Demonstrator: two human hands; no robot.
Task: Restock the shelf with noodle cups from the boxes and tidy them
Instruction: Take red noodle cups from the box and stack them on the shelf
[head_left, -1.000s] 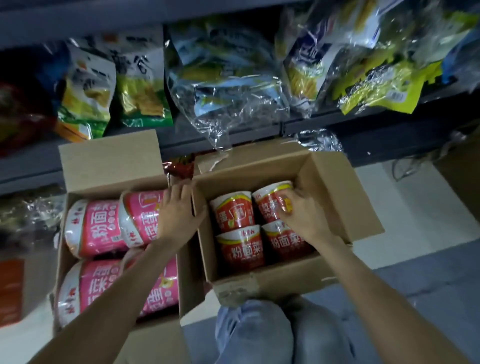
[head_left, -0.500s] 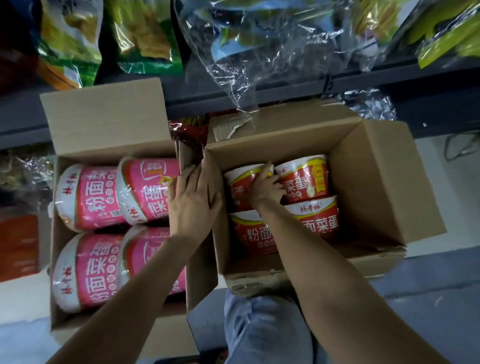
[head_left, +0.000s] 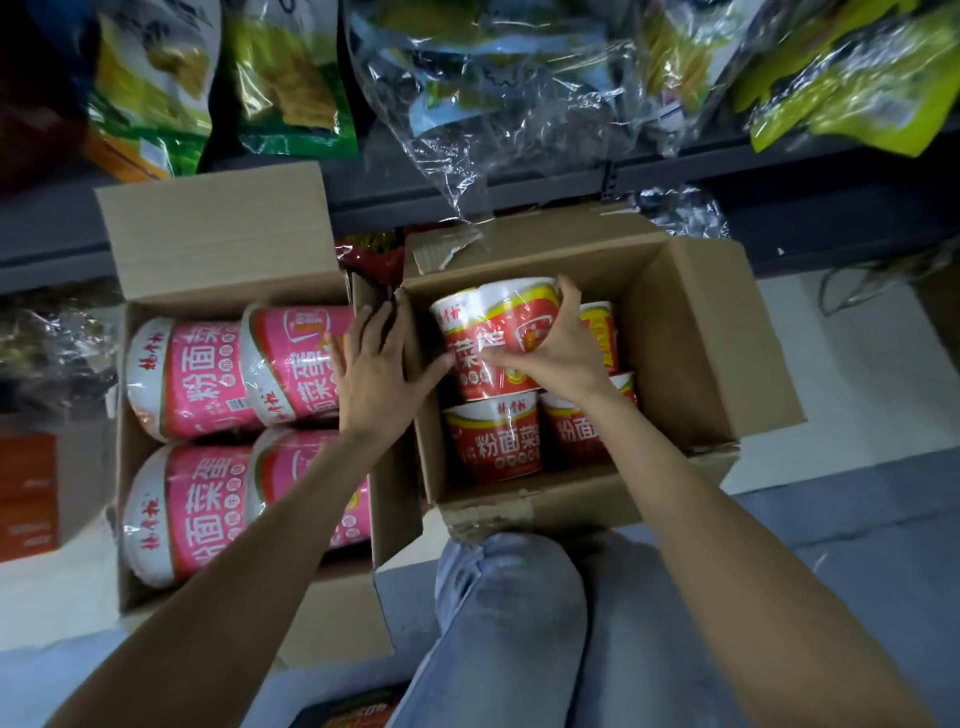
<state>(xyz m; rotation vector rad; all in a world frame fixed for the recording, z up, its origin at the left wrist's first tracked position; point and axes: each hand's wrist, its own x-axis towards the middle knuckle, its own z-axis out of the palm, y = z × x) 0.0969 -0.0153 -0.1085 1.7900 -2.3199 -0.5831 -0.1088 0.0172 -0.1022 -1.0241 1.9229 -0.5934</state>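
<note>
Two open cardboard boxes sit on the floor below the shelf. The right box (head_left: 691, 364) holds red noodle cups lying on their sides. My right hand (head_left: 558, 353) grips one red noodle cup (head_left: 493, 332), raised a little above the other red cups (head_left: 493, 441). My left hand (head_left: 376, 369) rests flat with straight fingers on the flaps where the two boxes meet. The left box (head_left: 218, 234) holds several pink noodle cups (head_left: 202, 379) wrapped in clear film.
A dark shelf edge (head_left: 571, 182) runs across above the boxes, with snack bags (head_left: 291, 78) and crinkled clear plastic (head_left: 493, 104) hanging over it. An orange box (head_left: 31, 493) stands at the left. My knees in jeans (head_left: 509, 613) are just below the right box.
My right hand has closed round a red cup at the back left of the right box and lifted it. The left hand has stayed on the flaps. The camera has tilted down slightly.
</note>
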